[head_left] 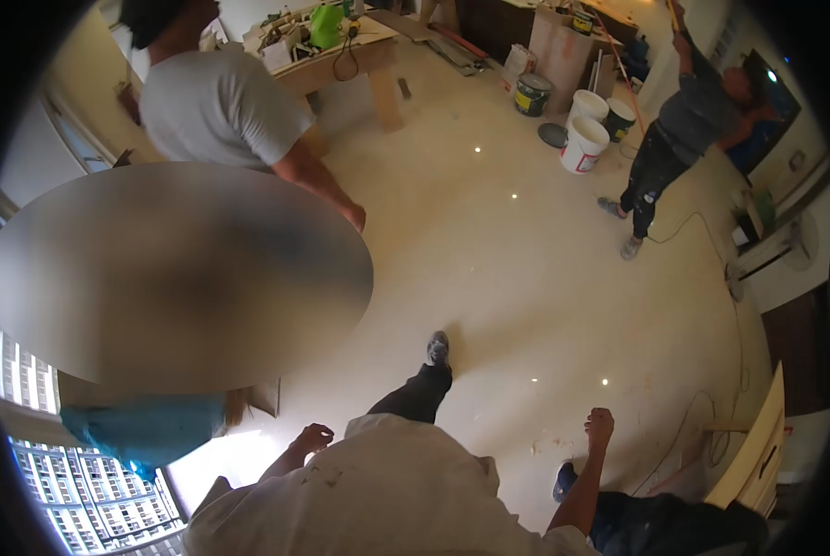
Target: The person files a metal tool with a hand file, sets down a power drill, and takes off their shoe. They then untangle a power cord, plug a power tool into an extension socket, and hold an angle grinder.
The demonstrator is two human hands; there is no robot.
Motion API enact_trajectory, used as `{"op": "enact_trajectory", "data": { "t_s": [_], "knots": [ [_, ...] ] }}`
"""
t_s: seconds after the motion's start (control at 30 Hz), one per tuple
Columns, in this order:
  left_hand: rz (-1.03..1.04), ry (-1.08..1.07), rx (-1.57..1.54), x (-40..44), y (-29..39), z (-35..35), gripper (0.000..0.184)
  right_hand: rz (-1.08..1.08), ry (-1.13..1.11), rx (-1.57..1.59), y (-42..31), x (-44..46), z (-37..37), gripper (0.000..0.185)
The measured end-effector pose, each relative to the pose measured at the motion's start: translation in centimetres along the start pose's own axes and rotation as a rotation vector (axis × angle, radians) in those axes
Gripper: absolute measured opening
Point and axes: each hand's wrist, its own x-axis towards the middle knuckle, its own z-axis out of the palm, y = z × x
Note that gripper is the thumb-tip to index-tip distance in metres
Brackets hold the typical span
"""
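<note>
My left hand (315, 437) hangs beside my pale shirt (396, 491), its fingers loosely curled, and I see nothing in it. On the other side my right hand (599, 425) is held out over the floor (526, 306) with its fingers folded in; no object shows in it. Neither hand touches anything besides air. Between them one dark shoe (439, 349) of mine is stretched forward, while the other shoe (564, 482) is farther back on the right.
A person in a grey shirt (220, 107) stands left, beside a large blurred patch. Another person (684, 130) reaches up at right. White buckets (584, 146) and paint tubs (532, 94) stand ahead. A cluttered workbench (373, 57) is far left; a wooden board (753, 454) and cable lie right.
</note>
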Motion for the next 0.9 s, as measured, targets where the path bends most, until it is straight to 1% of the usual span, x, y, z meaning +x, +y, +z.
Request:
{"op": "enact_trajectory", "data": {
  "t_s": [0.03,0.07,0.1,0.13,0.17,0.2,0.23,0.27,0.3,0.37,0.4,0.43,0.47,0.5,0.53,0.57,0.6,0.63,0.67,0.7,0.73,0.77,0.8,0.83,0.87,0.9],
  "knots": [
    [-0.013,0.015,-0.019,1.9,2.4,-1.0,0.034,0.028,0.022,-0.034,-0.4,1.8,0.8,0.006],
    [-0.069,0.020,-0.065,4.6,5.3,-2.7,0.038,0.131,-0.027,0.007,-0.5,3.5,2.6,0.006],
    [-0.108,-0.007,-0.171,8.8,6.4,-4.7,0.042,0.176,-0.173,0.261,2.7,5.7,3.5,0.006],
    [-0.176,-0.065,-0.272,12.0,6.8,-5.1,0.048,0.176,-0.215,0.084,4.8,6.1,5.7,0.010],
    [-0.140,-0.098,-0.152,14.8,8.7,-6.3,0.054,0.193,-0.260,-0.090,5.0,5.2,7.6,0.016],
    [-0.149,-0.097,-0.130,17.2,11.0,-8.0,0.049,0.377,-0.289,-0.251,0.3,2.3,11.0,0.021],
    [-0.150,-0.095,-0.116,19.0,13.3,-9.4,0.044,0.560,-0.584,-0.128,3.9,3.4,11.8,0.022],
    [-0.129,-0.090,-0.070,21.7,15.1,-11.5,0.040,0.522,-0.613,-0.469,-3.0,0.4,14.7,0.028],
    [-0.090,-0.096,0.009,25.5,17.0,-15.4,0.036,0.551,-0.644,-0.564,-5.9,-0.4,17.1,0.029],
    [0.144,-0.187,0.455,36.6,21.2,-26.8,0.028,0.083,-0.695,-0.577,4.7,1.7,19.6,0.026],
    [0.322,-0.238,0.762,42.7,24.9,-33.0,0.026,-0.079,-0.801,-0.662,13.2,5.1,21.6,0.025],
    [0.536,-0.293,1.107,48.3,28.8,-38.3,0.024,-0.254,-0.886,-0.734,12.8,7.5,23.4,0.025],
    [0.686,-0.340,1.358,52.2,32.1,-42.2,0.023,0.154,-0.868,-0.853,8.6,8.8,26.0,0.029],
    [0.895,-0.358,1.542,55.4,34.7,-45.3,0.024,0.230,-0.846,-0.910,2.8,12.0,28.7,0.034],
    [0.561,-0.383,1.530,52.9,36.3,-44.8,0.026,0.224,-0.836,-0.964,0.2,15.5,30.7,0.039],
    [0.673,-0.409,1.558,50.9,39.0,-46.4,0.028,0.165,-0.811,-1.016,-2.7,20.4,33.2,0.044],
    [0.699,-0.289,1.455,52.6,38.3,-47.7,0.026,0.071,-0.755,-1.072,-5.9,26.3,35.5,0.049],
    [0.655,-0.338,1.384,53.0,39.2,-49.6,0.027,-0.024,-0.664,-1.094,-9.4,30.9,37.8,0.055],
    [0.547,-0.328,1.428,53.7,40.3,-51.1,0.029,-0.083,-0.619,-0.996,-17.0,34.7,38.9,0.061],
    [0.429,-0.322,1.459,53.8,40.4,-52.6,0.032,-0.034,-0.409,-0.750,-27.3,35.1,39.3,0.053],
    [0.404,-0.292,1.466,53.4,40.3,-54.5,0.032,-0.059,-0.272,-0.544,-34.4,35.1,39.9,0.047],
    [0.395,-0.249,1.467,54.1,41.6,-56.0,0.031,-0.096,-0.119,-0.345,-40.9,36.0,39.6,0.042],
    [0.401,-0.292,1.567,54.4,43.6,-57.0,0.037,-0.087,-0.129,-0.288,-47.7,35.7,39.0,0.037],
    [0.553,-0.232,1.283,54.1,45.5,-58.0,0.049,-0.070,-0.146,-0.227,-52.8,34.8,38.4,0.033],
    [0.271,-0.213,0.846,56.8,44.9,-53.3,0.048,-0.127,-0.138,-0.123,-54.5,34.1,38.0,0.031],
    [0.041,-0.201,0.430,58.0,48.1,-48.7,0.047,-0.188,-0.114,-0.013,-55.7,33.7,37.4,0.030]
  ]
}}
